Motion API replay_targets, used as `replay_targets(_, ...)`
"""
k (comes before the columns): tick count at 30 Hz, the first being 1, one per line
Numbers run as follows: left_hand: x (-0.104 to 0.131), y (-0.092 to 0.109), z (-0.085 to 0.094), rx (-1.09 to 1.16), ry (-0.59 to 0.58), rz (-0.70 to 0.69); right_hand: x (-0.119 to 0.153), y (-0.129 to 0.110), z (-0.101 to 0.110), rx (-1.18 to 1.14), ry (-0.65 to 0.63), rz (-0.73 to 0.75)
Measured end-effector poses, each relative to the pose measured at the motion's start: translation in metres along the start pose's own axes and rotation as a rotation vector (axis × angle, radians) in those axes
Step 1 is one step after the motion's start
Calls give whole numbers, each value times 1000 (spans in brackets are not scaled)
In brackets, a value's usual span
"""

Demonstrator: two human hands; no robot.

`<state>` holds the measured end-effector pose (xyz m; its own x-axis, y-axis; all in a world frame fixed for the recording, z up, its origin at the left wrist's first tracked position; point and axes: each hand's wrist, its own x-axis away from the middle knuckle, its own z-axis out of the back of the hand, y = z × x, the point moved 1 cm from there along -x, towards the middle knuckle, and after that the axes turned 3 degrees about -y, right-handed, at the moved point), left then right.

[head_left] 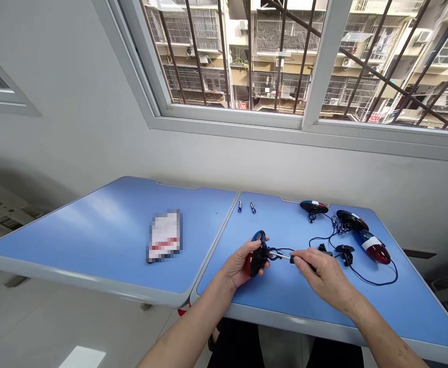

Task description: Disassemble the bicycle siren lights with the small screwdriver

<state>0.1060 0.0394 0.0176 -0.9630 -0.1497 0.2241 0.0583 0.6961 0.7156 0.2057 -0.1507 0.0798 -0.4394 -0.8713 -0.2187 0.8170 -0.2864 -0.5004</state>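
Over the right-hand blue table, my left hand (243,260) grips a dark oval bicycle light (259,255) tilted on its edge, its black clamp side turned to the right. My right hand (319,273) is closed around the black handle of a screwdriver (283,256). The metal shaft reaches left to the light's clamp; whether the tip sits in a screw is too small to tell. A thin black cable runs from the light behind the screwdriver toward the right.
Two batteries (253,207) lie apart near the wall. At the right are a similar light (314,207), another (352,221), a red-and-blue lamp (377,249), more batteries (337,225) and a black cabled part (345,254). A blurred packet (165,236) lies on the left table (104,235).
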Motion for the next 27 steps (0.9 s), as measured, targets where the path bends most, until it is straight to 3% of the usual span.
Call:
replay_targets(9, 0, 0, 0, 15, -22, -1, 1, -6, 8, 58, -24, -38)
replay_targets(27, -1, 0, 1, 36, -24, 40, 2, -7, 5, 72, 12, 70)
